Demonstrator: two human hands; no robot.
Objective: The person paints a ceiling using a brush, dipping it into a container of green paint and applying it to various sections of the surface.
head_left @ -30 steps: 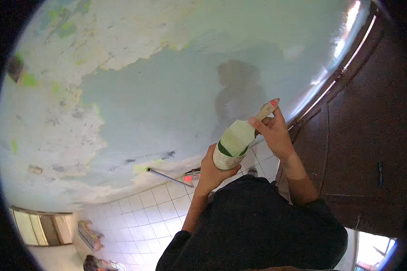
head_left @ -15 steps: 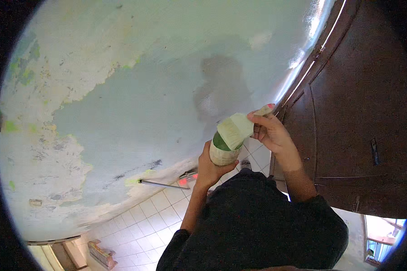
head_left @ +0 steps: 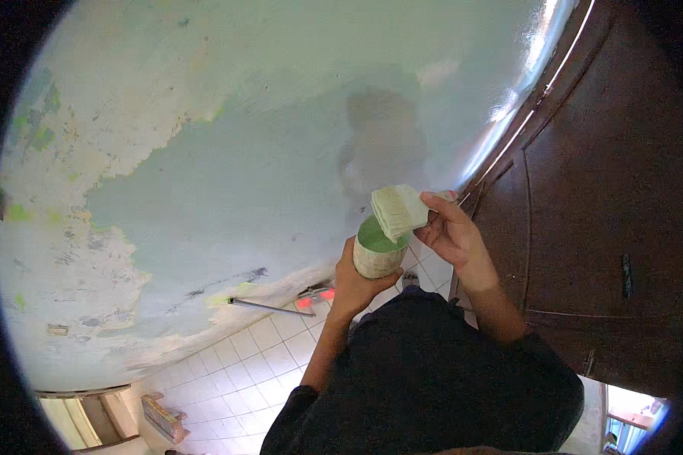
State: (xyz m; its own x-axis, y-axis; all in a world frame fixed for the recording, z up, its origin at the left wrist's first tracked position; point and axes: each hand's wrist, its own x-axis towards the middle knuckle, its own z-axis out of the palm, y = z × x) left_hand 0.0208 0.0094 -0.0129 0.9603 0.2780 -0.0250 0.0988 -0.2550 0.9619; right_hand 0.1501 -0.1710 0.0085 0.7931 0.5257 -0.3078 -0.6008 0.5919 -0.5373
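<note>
My left hand [head_left: 354, 282] is wrapped round a paint can [head_left: 377, 262], a short cylinder with light green smears on its side and green paint inside. Just above the can's rim hangs a wide paintbrush [head_left: 397, 213], its head coated in pale green paint. My right hand [head_left: 453, 231] pinches the brush near the base of its handle; a red tip shows past the fingers. The bristles point left and down, over the can's opening. Beyond both hands is a wall [head_left: 273, 167] with a smooth pale green-blue area and rough, peeling whitish patches.
A dark brown wooden door [head_left: 584, 197] stands close on my right. White floor tiles [head_left: 265, 345] lie below. A long grey pole [head_left: 269, 306] slants by the wall's foot, near a red-and-dark object [head_left: 316, 296]. A worn block-shaped object [head_left: 164, 417] sits lower left.
The brush has risen slightly off the can's mouth, so more of the green paint inside shows. My right hand has turned a little; my left still holds the can.
</note>
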